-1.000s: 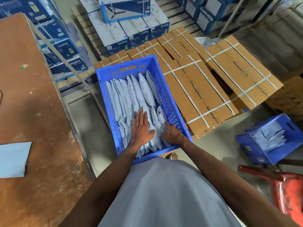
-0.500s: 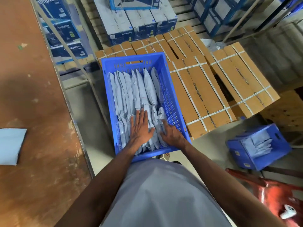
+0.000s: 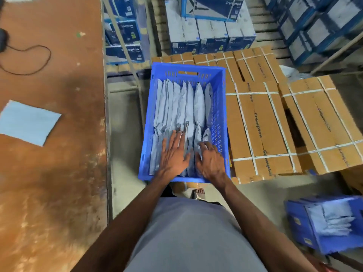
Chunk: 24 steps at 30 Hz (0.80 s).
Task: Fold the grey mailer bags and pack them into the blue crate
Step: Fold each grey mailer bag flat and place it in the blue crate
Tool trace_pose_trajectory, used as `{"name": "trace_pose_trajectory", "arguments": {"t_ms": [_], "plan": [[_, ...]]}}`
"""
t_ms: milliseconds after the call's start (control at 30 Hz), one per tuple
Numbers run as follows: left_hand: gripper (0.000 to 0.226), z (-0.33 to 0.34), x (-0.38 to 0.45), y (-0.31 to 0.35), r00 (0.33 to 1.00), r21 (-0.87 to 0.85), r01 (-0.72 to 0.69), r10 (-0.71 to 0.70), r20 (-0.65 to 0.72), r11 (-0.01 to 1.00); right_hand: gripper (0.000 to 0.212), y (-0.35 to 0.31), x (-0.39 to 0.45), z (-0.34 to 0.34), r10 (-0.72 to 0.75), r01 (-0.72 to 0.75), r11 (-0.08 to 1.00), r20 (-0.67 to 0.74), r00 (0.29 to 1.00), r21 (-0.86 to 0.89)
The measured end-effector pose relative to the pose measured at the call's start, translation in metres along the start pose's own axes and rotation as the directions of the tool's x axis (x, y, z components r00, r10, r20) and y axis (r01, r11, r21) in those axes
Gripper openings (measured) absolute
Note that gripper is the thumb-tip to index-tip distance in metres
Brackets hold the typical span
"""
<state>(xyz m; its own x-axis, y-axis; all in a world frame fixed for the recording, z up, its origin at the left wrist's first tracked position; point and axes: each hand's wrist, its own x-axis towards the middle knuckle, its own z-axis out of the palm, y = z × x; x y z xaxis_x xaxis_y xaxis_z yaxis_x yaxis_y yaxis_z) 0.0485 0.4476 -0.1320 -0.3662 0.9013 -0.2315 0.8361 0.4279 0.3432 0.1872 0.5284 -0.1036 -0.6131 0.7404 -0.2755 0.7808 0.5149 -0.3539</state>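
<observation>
On the brown wooden surface (image 3: 49, 173) at your left lay one flat grey mailer bag (image 3: 29, 122), unfolded. Right of it stood the blue slotted plastic crate (image 3: 144, 134), with folded grey mailer bags (image 3: 184, 103) packed on edge in two rows inside. Your left hand (image 3: 173, 152) lay flat on the near row, grip wide, fingers straight. Your right hand (image 3: 211, 159) touched the bags beside the crate's right wall, fingers bent; whether its grip held a bag, I cannot tell. Strapped brown cardboard cartons (image 3: 261, 122) lay further right.
</observation>
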Motion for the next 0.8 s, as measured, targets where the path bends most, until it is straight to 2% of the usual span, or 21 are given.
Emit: {"name": "trace_pose_trajectory", "arguments": {"t_ms": [133,267,333,467,567,733,800], "plan": [[0.079,0.0,-0.04,0.01,0.957,-0.11,0.169,-0.189,-0.218,0.98,0.038,0.01,-0.009,-0.004,-0.164,0.167,0.983,-0.032,0.986,0.077],[0.074,-0.003,-0.079,0.021,0.891,-0.108,0.248,-0.27,-0.365,0.963,0.046,0.005,-0.028,0.0,-0.354,0.354,0.935,-0.025,0.935,-0.022],[0.072,-0.007,-0.095,0.024,0.86,-0.131,0.288,-0.317,-0.4,0.949,0.051,-0.004,-0.035,-0.003,-0.422,0.421,0.907,-0.044,0.906,-0.026],[0.073,-0.02,-0.132,0.027,0.795,-0.197,0.358,-0.409,-0.447,0.913,0.048,-0.029,-0.041,-0.007,-0.535,0.537,0.844,-0.091,0.84,-0.004],[0.069,-0.03,-0.156,0.021,0.756,-0.207,0.397,-0.447,-0.478,0.894,0.042,-0.053,-0.049,-0.008,-0.598,0.604,0.797,-0.128,0.791,0.005],[0.069,-0.051,-0.187,-0.008,0.656,-0.196,0.457,-0.478,-0.585,0.868,0.042,-0.103,-0.061,-0.008,-0.681,0.685,0.728,-0.134,0.72,-0.017],[0.07,-0.062,-0.199,-0.02,0.64,-0.192,0.487,-0.498,-0.585,0.852,0.044,-0.123,-0.066,-0.006,-0.712,0.715,0.698,-0.143,0.688,-0.036]]}}
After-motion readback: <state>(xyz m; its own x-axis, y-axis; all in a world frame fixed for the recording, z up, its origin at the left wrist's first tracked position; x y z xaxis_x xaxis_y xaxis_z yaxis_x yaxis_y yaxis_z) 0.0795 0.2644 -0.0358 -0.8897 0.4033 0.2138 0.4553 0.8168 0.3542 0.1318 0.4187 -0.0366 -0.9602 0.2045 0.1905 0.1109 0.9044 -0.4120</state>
